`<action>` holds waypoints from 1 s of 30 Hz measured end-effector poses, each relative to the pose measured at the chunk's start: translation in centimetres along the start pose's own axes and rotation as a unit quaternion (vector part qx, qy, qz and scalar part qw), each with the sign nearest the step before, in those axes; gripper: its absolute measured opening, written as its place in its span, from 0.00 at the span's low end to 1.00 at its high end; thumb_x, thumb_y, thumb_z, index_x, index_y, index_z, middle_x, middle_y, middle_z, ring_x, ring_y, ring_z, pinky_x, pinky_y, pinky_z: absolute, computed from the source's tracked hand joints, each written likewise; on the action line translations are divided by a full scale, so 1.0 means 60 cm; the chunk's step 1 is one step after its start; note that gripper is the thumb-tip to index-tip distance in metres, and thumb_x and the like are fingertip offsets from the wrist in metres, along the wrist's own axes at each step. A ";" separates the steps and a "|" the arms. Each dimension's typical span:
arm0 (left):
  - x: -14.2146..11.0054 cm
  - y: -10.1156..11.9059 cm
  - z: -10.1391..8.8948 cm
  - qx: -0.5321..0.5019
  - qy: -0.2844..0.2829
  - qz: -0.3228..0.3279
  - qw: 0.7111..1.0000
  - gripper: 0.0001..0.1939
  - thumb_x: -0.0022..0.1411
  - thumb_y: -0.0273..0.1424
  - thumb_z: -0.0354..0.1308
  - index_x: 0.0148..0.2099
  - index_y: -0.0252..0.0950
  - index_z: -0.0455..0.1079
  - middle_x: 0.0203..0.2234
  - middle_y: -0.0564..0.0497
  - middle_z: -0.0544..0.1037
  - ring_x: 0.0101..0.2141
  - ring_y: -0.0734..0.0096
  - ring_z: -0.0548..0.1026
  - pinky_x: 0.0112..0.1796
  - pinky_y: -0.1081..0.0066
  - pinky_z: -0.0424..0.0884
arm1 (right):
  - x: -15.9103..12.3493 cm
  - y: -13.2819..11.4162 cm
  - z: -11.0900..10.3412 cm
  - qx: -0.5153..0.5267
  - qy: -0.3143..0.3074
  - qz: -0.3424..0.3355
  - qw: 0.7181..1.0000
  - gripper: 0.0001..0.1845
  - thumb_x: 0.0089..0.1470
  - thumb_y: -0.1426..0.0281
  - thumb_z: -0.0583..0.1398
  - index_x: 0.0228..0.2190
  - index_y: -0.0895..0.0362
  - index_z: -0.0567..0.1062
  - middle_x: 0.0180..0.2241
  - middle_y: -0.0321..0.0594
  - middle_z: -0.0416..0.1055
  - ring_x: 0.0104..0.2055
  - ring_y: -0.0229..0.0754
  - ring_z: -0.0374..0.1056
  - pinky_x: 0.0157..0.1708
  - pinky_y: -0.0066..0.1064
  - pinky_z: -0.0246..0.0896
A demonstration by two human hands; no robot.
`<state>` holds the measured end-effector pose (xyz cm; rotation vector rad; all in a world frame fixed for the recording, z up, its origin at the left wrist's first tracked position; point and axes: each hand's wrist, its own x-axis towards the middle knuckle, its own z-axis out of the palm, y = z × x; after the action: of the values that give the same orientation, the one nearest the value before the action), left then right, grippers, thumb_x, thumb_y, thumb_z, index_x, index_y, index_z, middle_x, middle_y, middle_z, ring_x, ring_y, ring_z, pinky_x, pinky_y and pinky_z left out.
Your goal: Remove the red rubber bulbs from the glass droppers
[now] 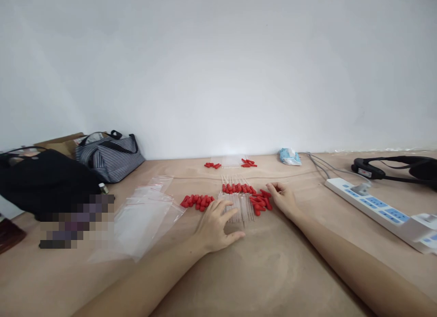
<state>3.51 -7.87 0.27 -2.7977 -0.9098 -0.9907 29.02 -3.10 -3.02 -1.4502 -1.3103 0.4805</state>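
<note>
My left hand (pixel 218 223) is open, thumb and fingers spread, over the near left part of a row of thin clear sticks or tubes (pixel 244 207). Its fingertips are beside a pile of small red caps (pixel 198 201). My right hand (pixel 283 199) is at the right edge of another pile of red caps (pixel 261 202). Its fingers are loosely bent, with nothing visible in them. Just beyond the clear row, red-ended thin sticks (pixel 238 188) lie side by side, pointing away from me. Parts of the clear row are hidden behind my left fingers.
Clear zip bags (pixel 143 217) lie overlapping on the left. Farther back are more red pieces (pixel 213 165) and clear sticks (pixel 232 161) near the wall. A black bag (pixel 48 180), a striped bag (pixel 116 157), a blue-white packet (pixel 290 156), a power strip (pixel 368 203) and a black headset strap (pixel 392 169) surround the workspace.
</note>
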 end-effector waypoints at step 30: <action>-0.010 0.005 -0.019 -0.006 0.022 0.001 1.000 0.14 0.49 0.37 0.60 0.38 0.37 0.65 0.37 0.47 0.70 0.40 0.61 0.66 0.43 0.59 0.60 | 0.068 -0.027 0.042 -0.054 -0.129 0.175 0.975 0.08 0.38 0.69 0.62 0.15 0.59 0.70 0.11 0.30 0.62 0.15 0.30 0.56 0.15 0.21 0.48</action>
<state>2.65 -8.69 0.88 -2.7738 -0.8988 -1.0569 27.45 1.29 -1.09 -1.7667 -1.3005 0.8640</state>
